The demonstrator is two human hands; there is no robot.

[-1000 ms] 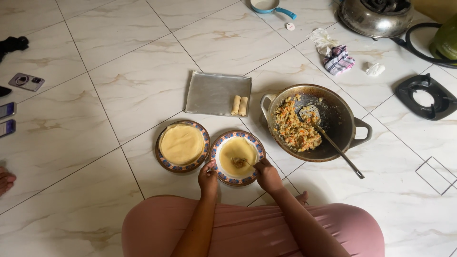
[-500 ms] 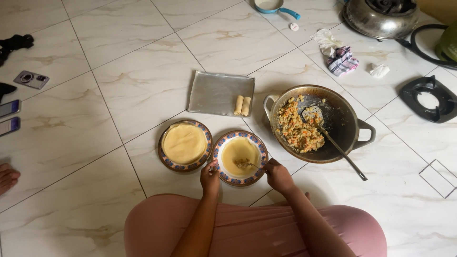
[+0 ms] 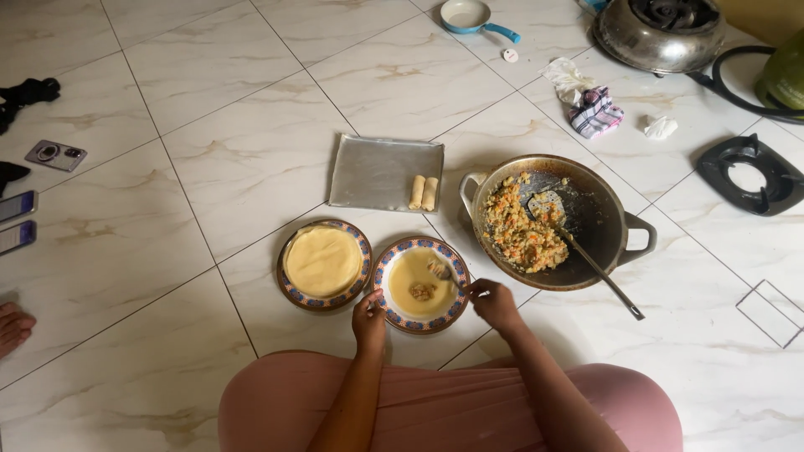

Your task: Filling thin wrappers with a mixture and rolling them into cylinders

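we're down on the floor of a home here, pale marbled tiles, cooking done seated right on it. beyond the right hand sits a dark wok of chopped filling with a spatula in it. farther out past that hand, a portable gas stove, a loose burner grate, a green gas cylinder with its hose. ahead of both hands, a metal tray carrying two rolls. patterned plates just by the left hand. phones lie far off left on the tiles: domestic, no question.
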